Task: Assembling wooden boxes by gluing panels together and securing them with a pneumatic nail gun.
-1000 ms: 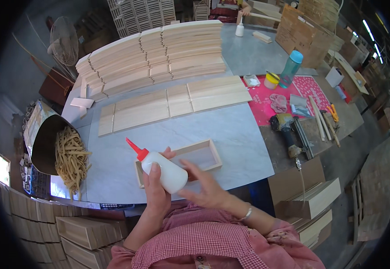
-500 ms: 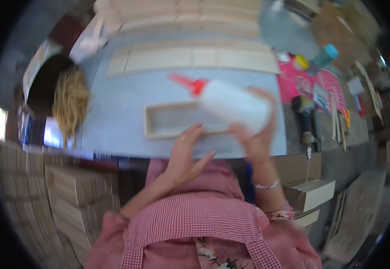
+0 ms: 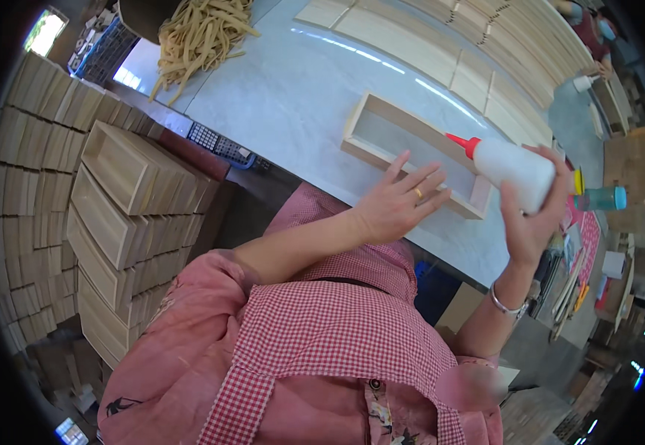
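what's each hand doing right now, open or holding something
Left hand: open, nothing held, fingers spread by the box; contact unclear.
Right hand: closed around the bottle, its red tip pointing left.

Left hand back up, fingers spread, forearm slanting rightward; right hand gripping, fingers curled.

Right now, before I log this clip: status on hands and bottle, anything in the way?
Right hand gripping white bottle, red nozzle pointing left. Left hand empty, spread open. It partly hides wooden frame's near wall; contact unclear.
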The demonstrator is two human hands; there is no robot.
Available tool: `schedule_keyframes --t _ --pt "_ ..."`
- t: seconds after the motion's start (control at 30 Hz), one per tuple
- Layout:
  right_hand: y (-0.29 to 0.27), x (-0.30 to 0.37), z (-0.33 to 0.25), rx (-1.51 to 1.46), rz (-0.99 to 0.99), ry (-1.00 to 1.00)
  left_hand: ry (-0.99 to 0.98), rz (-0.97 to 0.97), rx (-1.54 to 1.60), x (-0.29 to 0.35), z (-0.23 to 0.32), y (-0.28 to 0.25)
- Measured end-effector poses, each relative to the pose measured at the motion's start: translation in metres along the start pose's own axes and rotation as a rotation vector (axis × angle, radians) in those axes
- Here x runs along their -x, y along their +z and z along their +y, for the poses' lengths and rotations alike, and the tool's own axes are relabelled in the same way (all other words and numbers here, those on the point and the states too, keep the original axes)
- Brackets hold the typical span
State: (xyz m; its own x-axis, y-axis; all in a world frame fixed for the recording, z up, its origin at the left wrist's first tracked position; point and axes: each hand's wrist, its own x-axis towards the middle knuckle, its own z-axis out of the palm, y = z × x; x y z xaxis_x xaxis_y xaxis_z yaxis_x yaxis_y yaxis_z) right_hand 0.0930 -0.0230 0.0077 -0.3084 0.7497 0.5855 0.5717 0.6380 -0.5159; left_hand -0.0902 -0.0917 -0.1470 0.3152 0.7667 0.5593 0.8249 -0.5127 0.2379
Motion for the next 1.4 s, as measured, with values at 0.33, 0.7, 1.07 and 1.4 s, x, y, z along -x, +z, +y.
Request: schedule_keyframes --t 0.33,0.7,1.07,1.4 --pt "0.051 -0.006 -0.012 -0.358 -0.132 0.102 -0.039 -0.008 0.038 0.032 0.002 -0.004" --pt "0.094 0.0 -0.008 -0.601 -0.099 0.52 0.013 0.029 0.025 0.034 -0.003 0.001" --pt "0.115 0.003 -0.009 -0.549 -0.108 0.398 0.032 0.088 0.042 0.034 -0.004 0.006" --pt "0.117 -0.004 -0.007 -0.512 -0.059 0.342 0.02 0.057 -0.003 0.034 -0.004 0.006"
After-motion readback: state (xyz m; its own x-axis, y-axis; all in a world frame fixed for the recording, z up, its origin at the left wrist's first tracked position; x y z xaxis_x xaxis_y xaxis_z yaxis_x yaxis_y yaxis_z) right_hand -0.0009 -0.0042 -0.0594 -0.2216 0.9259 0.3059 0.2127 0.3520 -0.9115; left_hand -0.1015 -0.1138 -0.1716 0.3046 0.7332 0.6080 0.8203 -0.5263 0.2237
